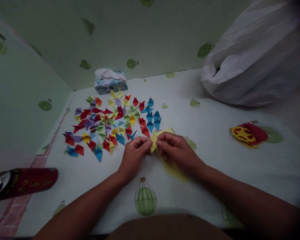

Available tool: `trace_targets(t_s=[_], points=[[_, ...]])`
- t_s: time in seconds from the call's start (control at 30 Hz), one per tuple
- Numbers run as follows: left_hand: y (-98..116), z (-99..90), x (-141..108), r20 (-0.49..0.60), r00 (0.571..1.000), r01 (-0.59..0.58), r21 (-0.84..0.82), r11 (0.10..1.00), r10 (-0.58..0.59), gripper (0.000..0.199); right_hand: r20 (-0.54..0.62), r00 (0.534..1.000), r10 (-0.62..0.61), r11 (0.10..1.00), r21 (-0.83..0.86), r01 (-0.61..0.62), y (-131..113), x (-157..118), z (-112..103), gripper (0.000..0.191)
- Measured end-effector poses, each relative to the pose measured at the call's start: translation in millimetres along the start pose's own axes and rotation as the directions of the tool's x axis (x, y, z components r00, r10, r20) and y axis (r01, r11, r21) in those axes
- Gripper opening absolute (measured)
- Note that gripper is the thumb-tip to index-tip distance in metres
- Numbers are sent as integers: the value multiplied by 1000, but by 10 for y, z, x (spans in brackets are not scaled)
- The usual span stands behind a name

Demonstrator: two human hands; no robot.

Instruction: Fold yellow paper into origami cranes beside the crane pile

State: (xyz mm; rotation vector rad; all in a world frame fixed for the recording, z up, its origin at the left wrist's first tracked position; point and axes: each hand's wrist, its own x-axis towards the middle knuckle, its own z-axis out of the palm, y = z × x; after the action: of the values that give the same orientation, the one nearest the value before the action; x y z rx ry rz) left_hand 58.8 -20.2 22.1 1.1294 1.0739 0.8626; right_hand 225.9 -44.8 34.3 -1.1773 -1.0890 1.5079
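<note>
Between my two hands is a small folded piece of yellow paper (153, 141), held just above the table. My left hand (137, 151) pinches its left side between thumb and fingertips. Its right side is gripped by my right hand (173, 146), with the fingers curled. Partly hidden behind the right hand lies a stack of yellow paper sheets (168, 130). To the left and beyond my hands spread many folded paper cranes (105, 123) in red, blue, yellow, green and purple. A blue crane (131, 135) sits close by my left hand.
A tissue box (111, 83) stands at the back against the wall. A large white plastic bag (242, 63) fills the back right. On the right lies a red and yellow item (248, 134). A red can (25, 181) is at the left edge of the table (205, 206).
</note>
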Motion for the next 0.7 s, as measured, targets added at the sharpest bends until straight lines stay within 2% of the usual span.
trace_targets(t_s=[0.13, 0.33, 0.43, 0.7], points=[[-9, -11, 20, 44, 998, 33, -19, 999, -32, 22, -16, 1000, 4, 1000, -6, -4, -9, 13, -16, 26], [-9, -20, 18, 123, 992, 42, -23, 999, -39, 26, -31, 997, -71, 986, -152, 66, -8, 3, -46, 20], [-8, -36, 16, 154, 987, 36, -22, 999, -33, 24, -19, 998, -63, 985, -162, 59, -10, 5, -58, 21], [17, -21, 23, 80, 997, 1, -8, 1000, -1, 23, 0, 1000, -11, 998, -57, 11, -11, 12, -59, 27]])
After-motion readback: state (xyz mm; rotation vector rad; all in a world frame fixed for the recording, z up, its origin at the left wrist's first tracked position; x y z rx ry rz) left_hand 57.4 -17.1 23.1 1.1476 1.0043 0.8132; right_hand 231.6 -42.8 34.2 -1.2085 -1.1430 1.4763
